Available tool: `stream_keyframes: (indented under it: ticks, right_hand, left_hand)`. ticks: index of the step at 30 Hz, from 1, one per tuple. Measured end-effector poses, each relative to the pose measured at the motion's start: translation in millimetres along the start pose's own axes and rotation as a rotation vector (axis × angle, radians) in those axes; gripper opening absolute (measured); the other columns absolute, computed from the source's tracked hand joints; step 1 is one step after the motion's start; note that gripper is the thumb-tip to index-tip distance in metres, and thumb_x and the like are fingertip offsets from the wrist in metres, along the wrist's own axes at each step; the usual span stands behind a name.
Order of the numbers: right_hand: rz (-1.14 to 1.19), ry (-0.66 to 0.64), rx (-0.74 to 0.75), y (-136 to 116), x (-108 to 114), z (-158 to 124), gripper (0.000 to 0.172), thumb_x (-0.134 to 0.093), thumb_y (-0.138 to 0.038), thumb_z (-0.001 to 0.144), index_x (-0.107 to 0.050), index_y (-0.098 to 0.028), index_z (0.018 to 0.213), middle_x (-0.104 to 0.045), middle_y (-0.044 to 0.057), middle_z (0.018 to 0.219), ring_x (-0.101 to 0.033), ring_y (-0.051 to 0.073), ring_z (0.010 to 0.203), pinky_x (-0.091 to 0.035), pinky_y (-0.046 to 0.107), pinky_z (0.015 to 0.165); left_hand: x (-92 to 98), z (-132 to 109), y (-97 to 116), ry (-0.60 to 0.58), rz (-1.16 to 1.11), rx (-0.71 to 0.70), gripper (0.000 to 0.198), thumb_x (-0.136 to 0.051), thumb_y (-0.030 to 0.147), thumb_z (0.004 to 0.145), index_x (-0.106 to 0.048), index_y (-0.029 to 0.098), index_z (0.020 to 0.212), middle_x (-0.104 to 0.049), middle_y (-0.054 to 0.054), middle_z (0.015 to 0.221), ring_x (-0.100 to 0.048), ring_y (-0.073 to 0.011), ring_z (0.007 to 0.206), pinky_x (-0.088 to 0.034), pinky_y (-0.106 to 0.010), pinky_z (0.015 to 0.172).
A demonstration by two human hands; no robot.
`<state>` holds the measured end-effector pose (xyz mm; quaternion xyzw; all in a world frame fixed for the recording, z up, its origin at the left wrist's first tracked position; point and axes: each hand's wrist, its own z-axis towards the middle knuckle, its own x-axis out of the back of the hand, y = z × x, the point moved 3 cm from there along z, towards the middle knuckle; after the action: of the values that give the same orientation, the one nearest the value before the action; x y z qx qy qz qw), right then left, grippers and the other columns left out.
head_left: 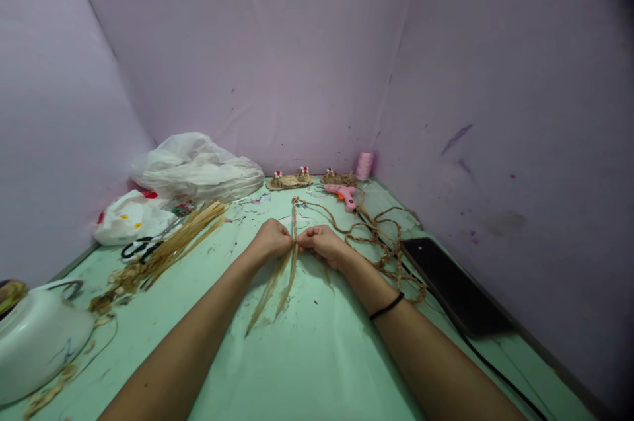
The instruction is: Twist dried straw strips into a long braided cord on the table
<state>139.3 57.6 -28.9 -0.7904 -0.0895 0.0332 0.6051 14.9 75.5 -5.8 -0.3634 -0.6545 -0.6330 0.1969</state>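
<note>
A narrow braid of tan plant fibre (295, 216) runs toward me down the middle of the green tabletop (238, 381). My left hand (271, 239) pinches the braid's near end from the left. From the right, my right hand (324, 244) pinches the same spot, its fingertips almost meeting the left ones. Below the fingers, loose fibre strands (272, 295) fan out toward me. At the braid's far end, a long braided cord (317, 205) leads off right into a tangled heap. What lies between the fingertips is partly hidden.
Left lie a bundle of dry fibre (183, 236), scissors (143, 246), plastic bags (193, 163) and a white container (44, 342). At the back stand decorated woven pieces (290, 182), a pink glue gun (343, 195) and a thread spool (364, 166). A dark phone (456, 285) rests right, near a black cable (500, 371).
</note>
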Motion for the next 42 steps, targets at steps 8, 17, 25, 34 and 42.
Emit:
stream_keyframes:
  ticks: [8,17,25,34,42]
  right_hand:
    - [0.010,0.034,0.007,-3,-3,-1,0.005,-0.054,-0.012,0.060,-0.054,-0.012,0.055,-0.050,-0.005,0.043,-0.022,0.002,0.033,-0.014,0.019,0.035]
    - [0.037,-0.052,-0.048,1,1,3,0.005,-0.053,-0.012,0.058,-0.058,-0.012,0.060,-0.040,-0.007,0.036,-0.017,0.002,0.031,-0.007,0.019,0.033]
    - [0.106,-0.071,-0.072,-2,0,0,0.006,-0.054,-0.011,0.059,-0.058,-0.010,0.063,-0.050,-0.003,0.040,-0.021,0.001,0.029,-0.009,0.017,0.032]
    - [0.133,-0.173,-0.073,-2,3,-1,0.006,-0.054,-0.015,0.064,-0.055,-0.011,0.059,-0.045,-0.005,0.040,-0.022,0.001,0.030,-0.010,0.016,0.032]
    - [0.063,-0.078,-0.059,-2,3,-3,0.008,-0.058,-0.016,0.060,-0.053,-0.012,0.056,-0.043,-0.006,0.037,-0.029,0.003,0.030,-0.016,0.018,0.032]
  left_hand:
    - [-1.8,-1,-2,-0.103,-0.356,0.303,0.013,-0.052,0.012,0.048,-0.043,0.014,0.039,-0.030,0.005,0.030,-0.023,-0.0049,0.033,-0.012,-0.021,0.036]
    - [-5.5,-5,4,-0.106,-0.363,0.287,0.014,-0.062,0.019,0.051,-0.053,0.010,0.047,-0.036,0.003,0.031,-0.024,-0.0042,0.032,-0.013,-0.021,0.036]
    - [-7.0,-8,9,-0.138,-0.443,0.299,0.009,-0.059,0.013,0.057,-0.050,0.012,0.057,-0.050,0.003,0.042,-0.030,-0.0030,0.030,-0.016,-0.017,0.033]
    - [-14.2,0,-4,-0.323,-0.589,0.381,0.014,-0.062,0.018,0.059,-0.054,0.009,0.052,-0.043,0.003,0.037,-0.032,-0.0026,0.031,-0.021,-0.015,0.032]
    - [-10.2,3,-10,-0.274,-0.637,0.287,0.013,-0.065,0.017,0.047,-0.054,0.010,0.052,-0.043,0.003,0.039,-0.031,-0.0034,0.032,-0.020,-0.017,0.033]
